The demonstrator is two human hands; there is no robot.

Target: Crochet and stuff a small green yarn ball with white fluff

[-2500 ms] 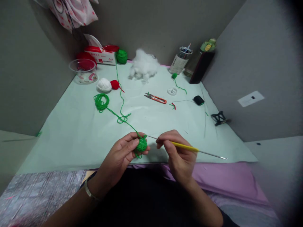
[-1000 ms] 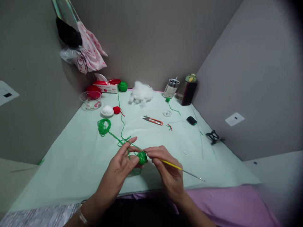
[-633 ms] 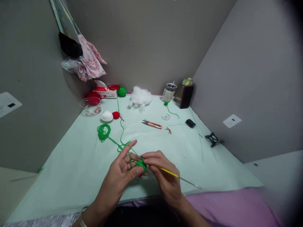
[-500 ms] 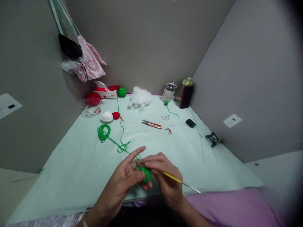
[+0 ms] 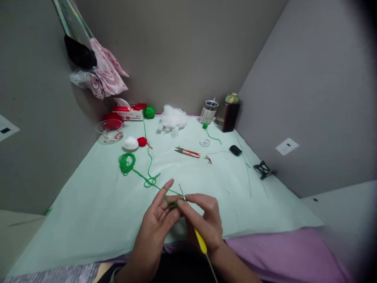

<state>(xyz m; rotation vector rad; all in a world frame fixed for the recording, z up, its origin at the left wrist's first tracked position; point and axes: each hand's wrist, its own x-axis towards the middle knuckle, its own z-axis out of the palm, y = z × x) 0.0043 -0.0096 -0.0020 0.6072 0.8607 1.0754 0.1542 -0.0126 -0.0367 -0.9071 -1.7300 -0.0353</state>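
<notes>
My left hand (image 5: 159, 216) pinches a small green crochet piece (image 5: 176, 204), mostly hidden behind fingers and thumb. Green yarn (image 5: 173, 192) runs over its raised index finger toward the hook. My right hand (image 5: 204, 218) grips a crochet hook with a yellow handle (image 5: 200, 240); its thin metal tip points up and away past the fingertips, with yarn across the shaft. The handle end slants down toward my lap. From the left hand, the yarn trails back to a loose green coil (image 5: 127, 163) on the table.
Orange thread snips (image 5: 187, 152) lie mid-table. Behind are white stuffing (image 5: 172, 118), a tin can (image 5: 209, 112), a bottle (image 5: 231, 103) and a dark phone-like slab (image 5: 231, 117). At left stand a plastic tub (image 5: 109, 131) and a tissue box (image 5: 129, 114). A black clip (image 5: 264, 169) lies right.
The hook has swung steeper, its tip now pointing up beyond the fingers. The green piece has turned and is now mostly covered. Yarn stretches from the left index finger to the hook.
</notes>
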